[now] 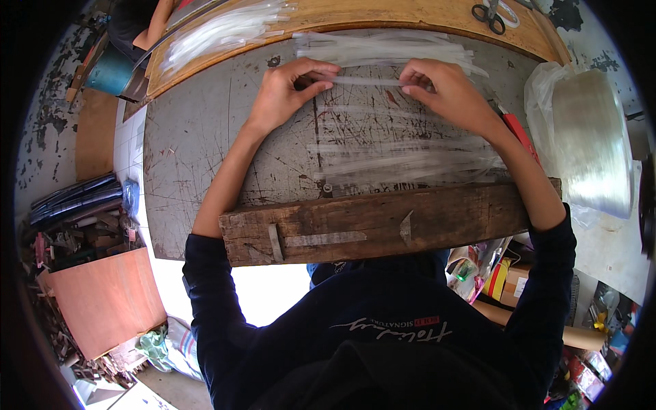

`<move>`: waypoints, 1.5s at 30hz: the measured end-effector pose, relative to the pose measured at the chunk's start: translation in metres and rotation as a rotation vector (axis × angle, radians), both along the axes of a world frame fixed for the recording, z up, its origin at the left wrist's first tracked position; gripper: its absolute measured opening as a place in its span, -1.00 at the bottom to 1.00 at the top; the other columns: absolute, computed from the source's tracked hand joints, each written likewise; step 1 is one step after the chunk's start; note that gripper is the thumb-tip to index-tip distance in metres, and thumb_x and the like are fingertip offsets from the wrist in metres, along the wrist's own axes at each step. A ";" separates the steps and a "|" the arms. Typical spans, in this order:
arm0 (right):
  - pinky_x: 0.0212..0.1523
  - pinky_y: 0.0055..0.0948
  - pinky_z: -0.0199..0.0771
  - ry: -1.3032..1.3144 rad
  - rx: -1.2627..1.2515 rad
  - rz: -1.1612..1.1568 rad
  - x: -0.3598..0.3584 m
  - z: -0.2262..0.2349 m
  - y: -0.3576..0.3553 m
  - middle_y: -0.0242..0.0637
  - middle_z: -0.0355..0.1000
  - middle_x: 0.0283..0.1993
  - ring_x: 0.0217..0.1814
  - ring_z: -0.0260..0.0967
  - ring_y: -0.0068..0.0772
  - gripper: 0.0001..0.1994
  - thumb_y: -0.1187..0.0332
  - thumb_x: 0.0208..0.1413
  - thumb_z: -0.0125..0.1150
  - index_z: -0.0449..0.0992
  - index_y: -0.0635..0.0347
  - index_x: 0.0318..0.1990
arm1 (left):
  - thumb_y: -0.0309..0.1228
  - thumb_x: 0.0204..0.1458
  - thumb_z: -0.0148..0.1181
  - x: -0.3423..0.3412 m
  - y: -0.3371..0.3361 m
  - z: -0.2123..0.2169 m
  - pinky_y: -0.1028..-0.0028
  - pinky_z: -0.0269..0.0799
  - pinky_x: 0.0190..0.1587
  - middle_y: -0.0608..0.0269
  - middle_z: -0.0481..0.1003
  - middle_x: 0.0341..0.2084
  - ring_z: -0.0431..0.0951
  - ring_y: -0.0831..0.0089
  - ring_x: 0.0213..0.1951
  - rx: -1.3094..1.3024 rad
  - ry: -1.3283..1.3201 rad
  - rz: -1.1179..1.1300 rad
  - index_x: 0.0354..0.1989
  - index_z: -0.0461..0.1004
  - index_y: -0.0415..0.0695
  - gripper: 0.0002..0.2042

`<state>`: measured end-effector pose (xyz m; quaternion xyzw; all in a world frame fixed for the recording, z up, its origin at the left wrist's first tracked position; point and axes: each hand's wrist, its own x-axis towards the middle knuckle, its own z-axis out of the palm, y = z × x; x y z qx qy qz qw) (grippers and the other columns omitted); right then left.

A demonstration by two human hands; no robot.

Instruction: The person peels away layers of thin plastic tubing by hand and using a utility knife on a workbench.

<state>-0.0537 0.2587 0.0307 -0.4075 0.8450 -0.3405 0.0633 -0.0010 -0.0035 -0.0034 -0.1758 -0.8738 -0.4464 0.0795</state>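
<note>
A narrow translucent plastic strip [367, 80] is stretched level between my two hands, over the far part of the scratched grey table [198, 150]. My left hand [290, 90] pinches its left end between thumb and fingers. At the other end, my right hand [443, 92] is closed on it the same way. Just beyond my hands lies a pile of similar clear strips [383, 49]. Nearer to me, more loose strips [410, 162] are spread across the tabletop, behind a thick wooden beam [383, 217] along the near edge.
A wooden board [328, 19] at the back bears another bundle of strips [222, 31] and black scissors [489, 17]. On the right stand a red-handled tool [521, 137] and a large roll of clear plastic [591, 137]. Another person's arm [158, 24] shows at far left.
</note>
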 end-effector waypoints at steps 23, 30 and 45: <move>-0.31 -0.49 0.36 0.050 0.056 0.065 -0.013 0.004 0.013 -0.26 0.44 -0.38 -0.35 0.38 -0.41 -0.85 0.39 0.03 0.11 0.43 0.30 -0.30 | -0.58 -0.06 0.14 -0.003 -0.007 -0.005 0.52 0.47 -0.14 0.29 0.50 -0.30 0.51 0.51 -0.23 0.083 0.074 0.046 -0.24 0.52 -0.14 -0.81; -0.19 -0.47 0.33 0.381 -0.014 -0.194 -0.050 0.013 0.041 -0.26 0.42 -0.27 -0.22 0.37 -0.36 -0.78 0.37 0.06 0.07 0.43 0.18 -0.13 | -0.51 -0.12 0.22 -0.019 -0.019 0.006 0.50 0.51 -0.23 0.36 0.53 -0.27 0.55 0.51 -0.27 0.029 0.320 0.237 -0.26 0.54 -0.03 -0.80; -0.17 -0.27 0.25 0.039 0.356 0.235 0.012 0.015 0.005 -0.21 0.29 -0.28 -0.16 0.25 -0.14 -0.73 0.29 -0.12 0.25 0.31 0.26 -0.39 | -0.38 -0.16 0.29 -0.006 -0.009 0.005 0.44 0.43 -0.17 0.29 0.54 -0.34 0.52 0.43 -0.29 -0.036 -0.048 -0.312 -0.26 0.56 -0.07 -0.77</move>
